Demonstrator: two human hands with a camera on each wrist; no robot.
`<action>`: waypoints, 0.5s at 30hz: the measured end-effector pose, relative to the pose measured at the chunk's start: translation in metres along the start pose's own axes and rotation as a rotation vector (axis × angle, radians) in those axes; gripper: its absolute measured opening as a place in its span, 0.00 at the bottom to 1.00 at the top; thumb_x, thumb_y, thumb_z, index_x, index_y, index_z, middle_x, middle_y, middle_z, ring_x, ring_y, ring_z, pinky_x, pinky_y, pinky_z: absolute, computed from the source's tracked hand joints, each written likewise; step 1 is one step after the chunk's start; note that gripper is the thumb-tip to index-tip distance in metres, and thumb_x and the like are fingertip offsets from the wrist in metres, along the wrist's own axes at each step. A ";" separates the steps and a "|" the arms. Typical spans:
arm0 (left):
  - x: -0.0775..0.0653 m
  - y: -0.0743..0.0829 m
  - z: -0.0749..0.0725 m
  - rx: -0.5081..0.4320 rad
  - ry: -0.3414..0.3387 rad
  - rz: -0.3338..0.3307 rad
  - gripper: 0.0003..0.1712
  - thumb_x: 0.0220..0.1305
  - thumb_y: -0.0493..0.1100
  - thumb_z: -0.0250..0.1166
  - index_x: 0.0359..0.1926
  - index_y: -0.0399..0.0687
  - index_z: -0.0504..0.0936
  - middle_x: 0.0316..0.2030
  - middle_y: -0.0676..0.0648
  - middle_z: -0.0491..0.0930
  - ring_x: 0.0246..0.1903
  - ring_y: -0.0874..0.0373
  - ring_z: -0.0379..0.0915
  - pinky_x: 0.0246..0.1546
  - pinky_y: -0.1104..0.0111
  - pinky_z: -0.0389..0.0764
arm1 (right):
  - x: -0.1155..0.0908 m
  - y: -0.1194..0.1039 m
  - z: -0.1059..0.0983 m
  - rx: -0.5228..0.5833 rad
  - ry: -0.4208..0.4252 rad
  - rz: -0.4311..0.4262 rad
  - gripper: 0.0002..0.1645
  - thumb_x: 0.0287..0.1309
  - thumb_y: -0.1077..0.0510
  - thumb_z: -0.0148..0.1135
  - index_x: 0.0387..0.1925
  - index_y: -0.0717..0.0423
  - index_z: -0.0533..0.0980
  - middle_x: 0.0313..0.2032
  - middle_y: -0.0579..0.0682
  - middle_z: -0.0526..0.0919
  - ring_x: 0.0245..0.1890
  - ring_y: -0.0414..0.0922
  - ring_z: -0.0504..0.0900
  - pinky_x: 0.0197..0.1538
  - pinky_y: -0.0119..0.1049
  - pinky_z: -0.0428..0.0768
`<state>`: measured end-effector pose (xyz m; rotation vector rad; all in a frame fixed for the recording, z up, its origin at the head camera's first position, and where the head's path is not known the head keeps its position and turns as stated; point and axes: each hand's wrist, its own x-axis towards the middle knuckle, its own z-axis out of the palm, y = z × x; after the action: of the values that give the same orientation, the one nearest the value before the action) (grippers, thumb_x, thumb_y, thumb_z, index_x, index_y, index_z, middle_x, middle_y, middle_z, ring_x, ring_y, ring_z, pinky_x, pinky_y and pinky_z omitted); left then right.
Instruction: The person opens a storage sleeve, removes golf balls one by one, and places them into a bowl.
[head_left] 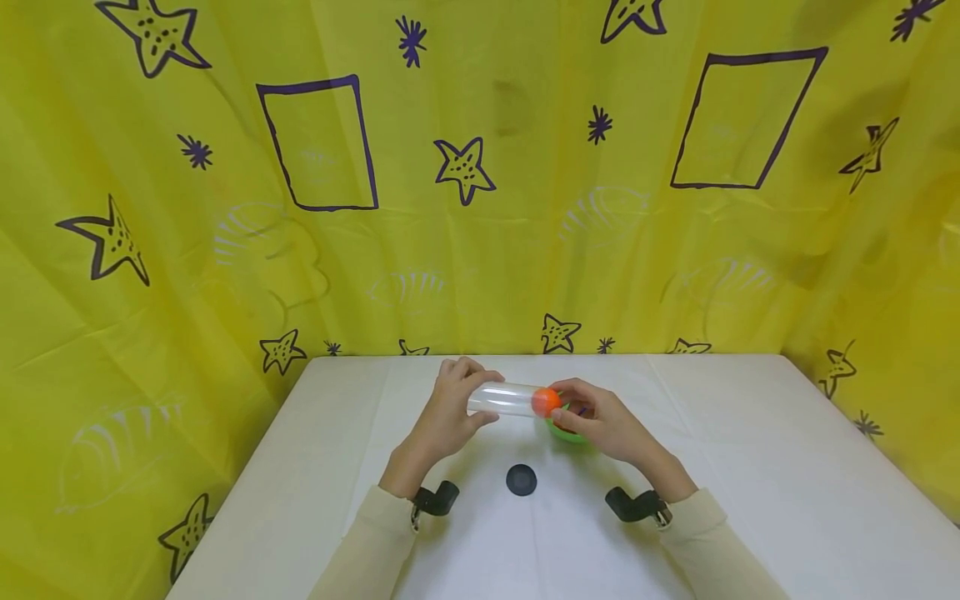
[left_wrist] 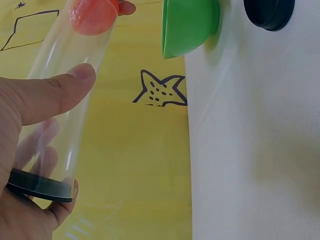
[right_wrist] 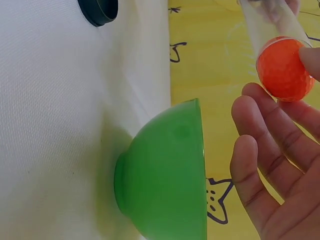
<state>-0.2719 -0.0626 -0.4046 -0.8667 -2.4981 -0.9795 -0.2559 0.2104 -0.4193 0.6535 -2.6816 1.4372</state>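
My left hand (head_left: 453,404) grips a clear plastic tube (head_left: 510,398) that lies nearly level above the table. A black cap (left_wrist: 40,185) closes the tube's end by the left palm. At the other end sits an orange dimpled ball (right_wrist: 285,69), partly inside the tube's mouth. My right hand (head_left: 603,421) pinches this ball between thumb and fingers. Below the right hand stands a green bowl (right_wrist: 167,175), its rim partly hidden by that hand in the head view. Something dark shows inside it.
A loose round black cap (head_left: 521,480) lies on the white table (head_left: 750,500), nearer to me than the bowl. Behind the table's far edge hangs a yellow curtain (head_left: 525,250) with drawn stars. Each wrist wears a black camera mount (head_left: 438,498).
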 end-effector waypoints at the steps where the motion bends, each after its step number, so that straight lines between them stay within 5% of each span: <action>1: 0.000 0.000 0.000 0.002 0.000 -0.002 0.27 0.53 0.36 0.79 0.55 0.51 0.84 0.51 0.46 0.76 0.56 0.47 0.63 0.55 0.53 0.77 | 0.000 0.000 -0.001 0.003 -0.003 0.002 0.22 0.67 0.51 0.66 0.60 0.50 0.77 0.43 0.51 0.85 0.38 0.47 0.80 0.41 0.33 0.79; 15: -0.001 -0.002 -0.002 -0.005 0.013 0.007 0.26 0.54 0.36 0.79 0.54 0.49 0.84 0.50 0.45 0.76 0.55 0.48 0.62 0.53 0.54 0.76 | 0.000 0.001 0.000 0.009 0.000 -0.013 0.25 0.65 0.55 0.69 0.62 0.55 0.75 0.41 0.52 0.83 0.37 0.46 0.78 0.42 0.32 0.79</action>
<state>-0.2725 -0.0653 -0.4044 -0.8675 -2.4816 -0.9868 -0.2559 0.2110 -0.4206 0.6702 -2.6669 1.4469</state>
